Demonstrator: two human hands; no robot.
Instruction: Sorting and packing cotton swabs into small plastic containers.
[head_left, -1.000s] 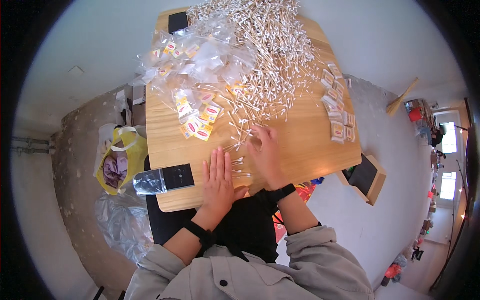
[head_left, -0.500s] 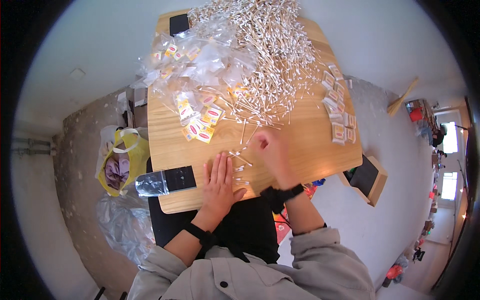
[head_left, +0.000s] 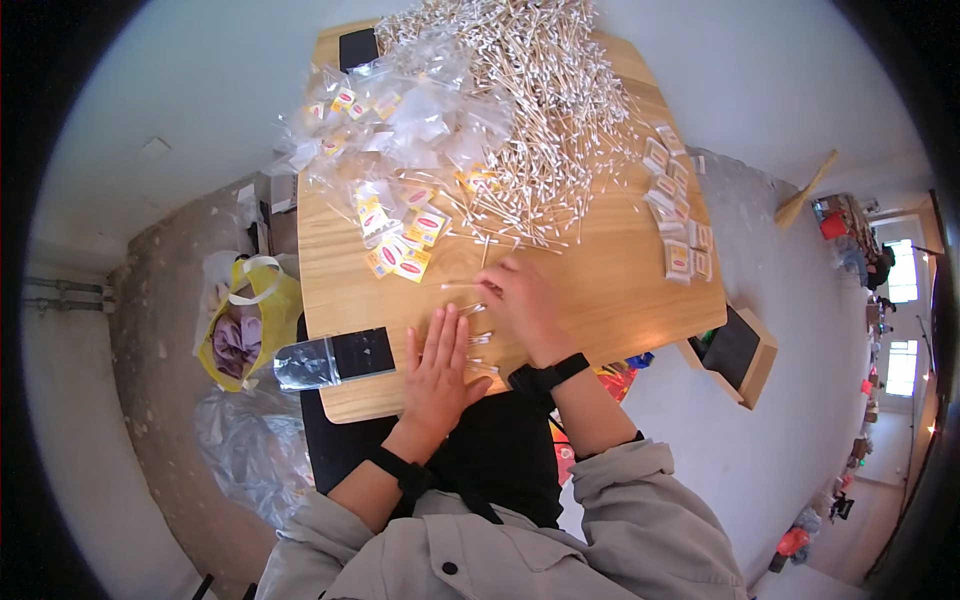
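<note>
My left hand [head_left: 436,362] lies flat near the table's front edge, fingers stretched forward and thumb out to the right. Several loose cotton swabs [head_left: 480,339] stick out from beside and under its right side. Just beyond those fingertips, my right hand [head_left: 522,308] pinches one cotton swab [head_left: 458,287], which points left, level with the tabletop. Farther out, a big heap of cotton swabs [head_left: 545,110] covers the back of the table. Yellow and white printed cards [head_left: 410,264] lie loosely overlapped to the left of the right hand.
Clear plastic bags [head_left: 425,115], some with cards inside, are piled at the back left of the wooden table [head_left: 610,300]. Small filled packets [head_left: 678,260] line the right edge. A black rectangle [head_left: 362,353] with clear film sits front left. A yellow bag [head_left: 275,300] stands beside the table.
My right hand has moved left and a little nearer, and a pinched cotton swab now shows to its left. The left hand stays pressed flat in nearly the same place.
</note>
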